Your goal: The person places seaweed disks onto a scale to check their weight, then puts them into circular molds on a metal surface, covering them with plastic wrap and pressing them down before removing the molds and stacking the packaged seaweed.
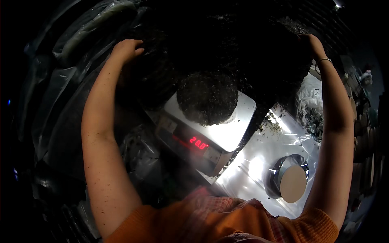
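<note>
Before me stands a digital scale (243,109) with a pale metal plate and lit red digits. A rounded heap of dark, dried leaf-like bits (208,100) sits on the plate; a pale rim shows beneath its lower right side. My left hand (127,50) is at the left edge of a large dark mass of loose leaf bits (222,33), thumb apart from the forefinger, nothing visible between them. At the far right edge of that mass is my right hand (313,44), with a bracelet at the wrist. Shadow hides its fingers.
Clear plastic bags or sheeting (97,27) line the left. Right of the scale, a round canister-like object with a tan disc face (293,183) rests on a shiny surface (243,179) scattered with leaf bits. A crumpled white plastic bag (310,94) lies beside my right forearm.
</note>
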`<state>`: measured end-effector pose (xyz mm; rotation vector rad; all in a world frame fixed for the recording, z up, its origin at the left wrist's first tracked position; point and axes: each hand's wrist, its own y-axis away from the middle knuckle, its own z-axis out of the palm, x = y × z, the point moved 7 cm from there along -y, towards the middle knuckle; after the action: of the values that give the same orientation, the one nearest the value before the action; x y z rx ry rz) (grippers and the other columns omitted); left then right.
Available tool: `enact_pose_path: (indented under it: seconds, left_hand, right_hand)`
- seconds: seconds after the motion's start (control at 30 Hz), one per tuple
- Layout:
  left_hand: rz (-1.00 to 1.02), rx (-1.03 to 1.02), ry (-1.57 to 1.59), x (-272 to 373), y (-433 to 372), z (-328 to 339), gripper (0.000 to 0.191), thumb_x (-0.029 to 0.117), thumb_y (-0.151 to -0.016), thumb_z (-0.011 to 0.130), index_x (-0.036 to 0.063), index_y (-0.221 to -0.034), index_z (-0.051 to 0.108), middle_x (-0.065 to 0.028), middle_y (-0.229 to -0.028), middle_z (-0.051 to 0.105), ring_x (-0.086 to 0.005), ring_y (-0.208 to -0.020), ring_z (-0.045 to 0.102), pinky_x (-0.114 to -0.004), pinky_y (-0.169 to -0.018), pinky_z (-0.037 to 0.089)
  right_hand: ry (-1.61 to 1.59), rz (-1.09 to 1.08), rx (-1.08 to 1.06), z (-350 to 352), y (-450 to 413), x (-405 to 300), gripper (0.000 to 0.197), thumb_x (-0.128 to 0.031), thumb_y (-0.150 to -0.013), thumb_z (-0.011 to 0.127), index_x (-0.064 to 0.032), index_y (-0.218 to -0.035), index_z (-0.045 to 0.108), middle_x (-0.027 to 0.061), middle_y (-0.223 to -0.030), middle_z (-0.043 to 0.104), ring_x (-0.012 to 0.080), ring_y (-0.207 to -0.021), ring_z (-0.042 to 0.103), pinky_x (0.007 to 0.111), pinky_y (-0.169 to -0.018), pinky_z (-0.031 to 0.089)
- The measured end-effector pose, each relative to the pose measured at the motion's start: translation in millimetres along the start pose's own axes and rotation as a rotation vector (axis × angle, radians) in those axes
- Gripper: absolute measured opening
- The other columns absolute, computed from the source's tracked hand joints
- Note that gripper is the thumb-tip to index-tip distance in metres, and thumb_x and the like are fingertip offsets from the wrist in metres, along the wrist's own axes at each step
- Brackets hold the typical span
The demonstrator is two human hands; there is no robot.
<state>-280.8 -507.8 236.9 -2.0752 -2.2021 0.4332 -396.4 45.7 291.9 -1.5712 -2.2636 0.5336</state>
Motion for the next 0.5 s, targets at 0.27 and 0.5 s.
enact_pose_path:
  seconds: [0.27,0.5]
  left_hand:
    - [0.003,-0.027,0.092,-2,-4,-8,0.033,0.029,-0.086,0.052,0.0161,-0.116,0.056,-0.0093,-0.108,0.06,-0.0285,-0.101,0.056,-0.039,-0.087,0.044]
    - [-0.399,0.118,0.11,-15,-13,-3,0.035,0.034,-0.082,0.051,0.0167,-0.111,0.058,-0.0111,-0.109,0.059,-0.0305,-0.101,0.055,-0.04,-0.083,0.046]
  right_hand:
    - [-0.457,0.449,0.849,-46,21,70,0.041,-0.041,-0.086,0.046,-0.0074,-0.104,0.061,0.0147,-0.097,0.063,0.0292,-0.09,0.06,0.034,-0.078,0.045]
    - [-0.222,0.306,1.175,-132,60,59,0.039,-0.037,-0.086,0.048,-0.0052,-0.107,0.058,0.0169,-0.099,0.062,0.0318,-0.089,0.06,0.035,-0.078,0.046]
